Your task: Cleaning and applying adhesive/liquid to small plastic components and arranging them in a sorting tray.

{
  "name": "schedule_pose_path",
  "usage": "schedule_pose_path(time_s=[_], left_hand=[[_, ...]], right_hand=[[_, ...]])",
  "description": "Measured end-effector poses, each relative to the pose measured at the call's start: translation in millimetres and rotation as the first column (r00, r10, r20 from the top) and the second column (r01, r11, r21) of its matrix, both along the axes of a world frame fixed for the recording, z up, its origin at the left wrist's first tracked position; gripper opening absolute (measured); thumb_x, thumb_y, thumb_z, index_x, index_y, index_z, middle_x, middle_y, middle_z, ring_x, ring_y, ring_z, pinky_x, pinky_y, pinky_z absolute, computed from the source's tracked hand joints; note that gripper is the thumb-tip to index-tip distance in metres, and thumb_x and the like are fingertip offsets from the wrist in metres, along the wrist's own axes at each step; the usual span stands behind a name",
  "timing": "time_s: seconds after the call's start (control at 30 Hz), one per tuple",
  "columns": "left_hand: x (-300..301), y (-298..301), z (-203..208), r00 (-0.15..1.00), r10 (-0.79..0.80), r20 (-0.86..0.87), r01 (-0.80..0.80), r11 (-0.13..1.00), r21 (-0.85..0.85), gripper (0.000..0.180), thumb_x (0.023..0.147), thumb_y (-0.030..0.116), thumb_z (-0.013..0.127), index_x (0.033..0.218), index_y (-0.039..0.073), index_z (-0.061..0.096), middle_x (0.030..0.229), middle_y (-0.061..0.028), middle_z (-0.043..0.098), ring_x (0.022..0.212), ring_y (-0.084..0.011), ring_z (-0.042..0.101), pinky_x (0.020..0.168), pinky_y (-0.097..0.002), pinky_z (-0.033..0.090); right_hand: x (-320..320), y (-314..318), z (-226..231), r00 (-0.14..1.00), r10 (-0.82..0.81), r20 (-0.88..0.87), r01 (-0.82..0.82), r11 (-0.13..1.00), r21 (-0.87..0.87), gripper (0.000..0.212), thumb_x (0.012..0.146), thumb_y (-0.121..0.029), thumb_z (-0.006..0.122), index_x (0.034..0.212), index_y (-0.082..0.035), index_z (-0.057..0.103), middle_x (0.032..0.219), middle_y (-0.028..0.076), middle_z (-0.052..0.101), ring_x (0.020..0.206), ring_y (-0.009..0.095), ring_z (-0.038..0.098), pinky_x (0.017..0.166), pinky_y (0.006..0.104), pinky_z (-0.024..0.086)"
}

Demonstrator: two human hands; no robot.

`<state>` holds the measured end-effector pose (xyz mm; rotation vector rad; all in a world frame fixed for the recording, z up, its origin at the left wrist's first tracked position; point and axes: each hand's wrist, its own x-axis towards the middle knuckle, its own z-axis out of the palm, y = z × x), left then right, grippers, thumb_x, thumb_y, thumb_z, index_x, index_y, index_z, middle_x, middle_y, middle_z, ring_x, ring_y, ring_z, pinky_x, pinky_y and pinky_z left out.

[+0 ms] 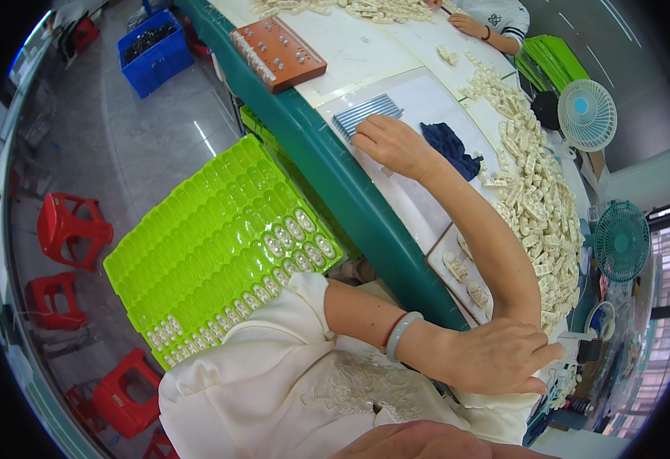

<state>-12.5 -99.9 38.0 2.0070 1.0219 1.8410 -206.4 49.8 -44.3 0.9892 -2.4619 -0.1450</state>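
My right hand (396, 144), its fingers bent downward, is at the near edge of a blue-grey ribbed block (367, 113) on the white worktable. What its fingertips hold, if anything, is hidden under the hand. Across my body reaches my left hand (499, 356), with a pale bangle and a red cord at the wrist. Its fingers close round my right arm close to the elbow. A crumpled dark blue cloth (449, 145) lies beside the right forearm. Under that forearm, a few cream moulded pieces (457, 268) rest on a brown-edged board.
A long heap of cream pieces (537, 222) covers the table's right side. Left of the table, a bright green pocketed tray (197, 222) holds pieces in some rows. Also here: orange-brown board (289, 57), blue crate (151, 57), fans (587, 115), red stools (71, 229), another person's hand (469, 24).
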Motion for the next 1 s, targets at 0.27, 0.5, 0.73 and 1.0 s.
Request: schedule_pose_path(time_s=[0.27,0.5,0.73,1.0], left_hand=[[8,26,-3,0.998,0.066,0.007,-0.066,0.988,0.140,0.055,0.077,0.031,0.067,0.111,-0.009,0.049,0.087,-0.0142,0.050,0.083,-0.0274,0.050,0.074,-0.0354,0.042],[29,20,12,0.983,-0.052,-0.177,0.066,0.995,0.071,0.066,0.077,0.034,0.064,0.116,-0.015,0.044,0.089,-0.0178,0.050,0.086,-0.0284,0.049,0.078,-0.0362,0.041],[52,34,9,0.995,0.081,-0.059,-0.066,0.975,0.214,0.065,0.079,0.037,0.062,0.114,-0.015,0.045,0.089,-0.0175,0.051,0.085,-0.0282,0.049,0.075,-0.0361,0.041],[75,29,9,0.990,-0.115,-0.085,0.121,0.990,0.070,0.058,0.079,0.039,0.062,0.105,-0.012,0.049,0.082,-0.0149,0.051,0.082,-0.0260,0.048,0.072,-0.0339,0.040]], right_hand=[[5,71,6,0.988,-0.112,-0.102,0.109,0.993,-0.035,0.007,0.070,-0.007,0.056,0.077,-0.005,0.053,0.079,0.008,0.055,0.080,0.023,0.056,0.068,0.0321,0.049],[41,110,55,0.851,-0.500,-0.158,0.481,0.864,-0.144,0.010,0.074,-0.007,0.061,0.084,-0.006,0.059,0.081,0.007,0.057,0.081,0.024,0.057,0.067,0.0330,0.048],[70,111,75,0.664,-0.488,0.567,0.744,0.353,-0.567,0.013,0.076,-0.004,0.070,0.086,0.000,0.063,0.075,0.005,0.065,0.065,0.009,0.059,0.060,0.0231,0.049],[88,111,57,0.638,-0.525,0.563,0.737,0.206,-0.643,0.013,0.077,-0.001,0.067,0.089,0.001,0.062,0.079,0.007,0.065,0.067,0.010,0.061,0.059,0.0227,0.050]])
